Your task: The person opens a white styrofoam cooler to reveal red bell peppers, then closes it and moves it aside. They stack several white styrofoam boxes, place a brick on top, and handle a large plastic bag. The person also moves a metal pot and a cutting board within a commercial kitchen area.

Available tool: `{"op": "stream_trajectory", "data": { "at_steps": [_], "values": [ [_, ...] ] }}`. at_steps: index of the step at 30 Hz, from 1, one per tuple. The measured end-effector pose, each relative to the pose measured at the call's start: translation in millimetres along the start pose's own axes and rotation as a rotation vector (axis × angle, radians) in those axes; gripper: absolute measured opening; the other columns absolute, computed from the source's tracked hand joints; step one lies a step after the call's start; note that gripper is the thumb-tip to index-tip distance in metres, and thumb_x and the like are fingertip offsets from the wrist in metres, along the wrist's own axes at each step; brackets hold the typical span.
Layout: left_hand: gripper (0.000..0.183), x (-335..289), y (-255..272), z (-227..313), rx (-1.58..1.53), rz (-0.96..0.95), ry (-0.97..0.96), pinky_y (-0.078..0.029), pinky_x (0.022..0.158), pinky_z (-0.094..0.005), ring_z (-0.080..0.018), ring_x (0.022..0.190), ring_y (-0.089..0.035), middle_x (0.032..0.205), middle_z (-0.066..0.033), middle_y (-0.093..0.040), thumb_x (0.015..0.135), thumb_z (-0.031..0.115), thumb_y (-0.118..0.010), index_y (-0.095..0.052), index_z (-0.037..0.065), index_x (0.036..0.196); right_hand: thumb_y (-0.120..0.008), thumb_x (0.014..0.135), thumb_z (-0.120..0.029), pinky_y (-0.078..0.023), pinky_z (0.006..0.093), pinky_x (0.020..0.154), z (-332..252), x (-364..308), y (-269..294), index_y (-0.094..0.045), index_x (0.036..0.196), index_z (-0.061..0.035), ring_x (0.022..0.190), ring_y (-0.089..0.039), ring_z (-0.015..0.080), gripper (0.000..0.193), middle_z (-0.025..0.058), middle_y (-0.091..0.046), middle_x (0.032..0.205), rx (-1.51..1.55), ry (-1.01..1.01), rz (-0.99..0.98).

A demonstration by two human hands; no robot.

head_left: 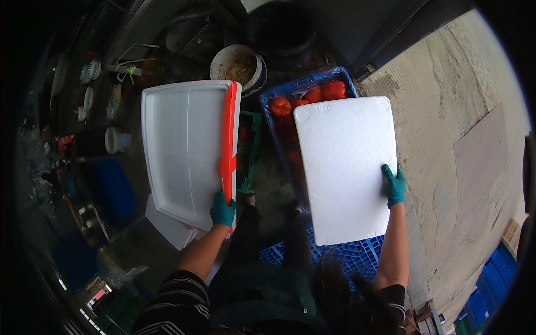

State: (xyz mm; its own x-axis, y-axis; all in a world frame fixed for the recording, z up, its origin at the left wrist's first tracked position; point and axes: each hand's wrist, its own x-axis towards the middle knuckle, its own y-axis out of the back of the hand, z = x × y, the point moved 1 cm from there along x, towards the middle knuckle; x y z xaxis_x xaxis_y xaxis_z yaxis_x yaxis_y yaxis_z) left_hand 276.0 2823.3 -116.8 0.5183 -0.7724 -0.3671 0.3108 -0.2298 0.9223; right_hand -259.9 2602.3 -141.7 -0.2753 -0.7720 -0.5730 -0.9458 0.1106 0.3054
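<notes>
My left hand [223, 210], in a green glove, grips the near edge of a white foam box [187, 139]. Red tape [228, 134] runs along that box's right rim, and its shallow hollow side faces up. On the right, my gloved right hand [394, 186] clasps the right edge of a flat white foam lid [346, 173], thumb lying on top. The lid partly covers a blue crate [349, 81] of red bell peppers [333, 90]; whether it touches the crate I cannot tell. Behind the box's taped edge, a green crate [255, 146] shows in part.
Ahead stand a white bucket [262, 72] with scraps inside and a dark bin [282, 28]. A blue plastic pallet [357, 257] lies beneath the lid's near end. Concrete floor [446, 111] stretches along the right. At left are cluttered shelves and a white tub [116, 140].
</notes>
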Motion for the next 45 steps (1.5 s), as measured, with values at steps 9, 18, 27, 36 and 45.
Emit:
{"op": "stream_trajectory", "data": {
  "at_steps": [9,18,27,36,45],
  "values": [
    [0.125,27,-43,197,-0.809,-0.479,-0.112,-0.027,0.114,-0.0437,-0.0389,0.142,-0.023,0.155,-0.0261,-0.015,0.07,0.058,-0.078,0.001,0.005,0.152,-0.079,0.08,-0.027,-0.046,0.0268,0.083,-39,28,-5,-0.066,0.113,-0.0003,0.089,-0.059,0.0132,0.044,0.0032,-0.067,0.102,-0.16,0.056,-0.089],
    [0.119,21,-30,270,-1.128,-0.22,-0.011,-0.038,0.107,-0.0406,-0.0366,0.131,-0.04,0.146,-0.0273,-0.033,0.065,0.042,-0.086,-0.014,-0.004,0.148,-0.069,0.089,-0.022,-0.045,0.0271,0.088,-68,43,-8,-0.06,0.124,-0.0008,0.097,-0.059,0.0148,0.042,0.0045,-0.064,0.11,-0.016,0.119,-0.192],
    [0.113,86,-30,259,-0.955,-0.329,0.123,-0.042,0.104,-0.0381,-0.0363,0.128,-0.046,0.142,-0.0268,-0.041,0.07,0.05,-0.08,-0.017,0.0,0.149,-0.069,0.089,-0.035,-0.038,0.0291,0.099,-61,85,-70,-0.054,0.132,-0.0001,0.111,-0.054,0.0141,0.057,0.0055,-0.06,0.124,-0.234,0.013,-0.163],
    [0.117,107,-56,258,-1.115,-0.323,0.139,-0.029,0.113,-0.0343,-0.0354,0.138,-0.033,0.15,-0.0276,-0.028,0.07,0.038,-0.084,-0.008,-0.002,0.15,-0.062,0.092,-0.044,-0.038,0.0311,0.1,-52,94,-82,-0.051,0.135,-0.0014,0.115,-0.051,0.0167,0.061,0.0074,-0.058,0.127,-0.427,0.14,-0.038],
    [0.124,109,-85,262,-1.034,-0.283,0.077,-0.036,0.109,-0.0353,-0.038,0.131,-0.042,0.15,-0.0279,-0.027,0.067,0.044,-0.084,-0.004,0.0,0.15,-0.049,0.089,-0.064,-0.045,0.0431,0.092,-41,84,-94,-0.053,0.13,-0.005,0.11,-0.059,0.036,0.072,0.017,-0.061,0.125,-0.902,0.342,0.302]
  ]
}}
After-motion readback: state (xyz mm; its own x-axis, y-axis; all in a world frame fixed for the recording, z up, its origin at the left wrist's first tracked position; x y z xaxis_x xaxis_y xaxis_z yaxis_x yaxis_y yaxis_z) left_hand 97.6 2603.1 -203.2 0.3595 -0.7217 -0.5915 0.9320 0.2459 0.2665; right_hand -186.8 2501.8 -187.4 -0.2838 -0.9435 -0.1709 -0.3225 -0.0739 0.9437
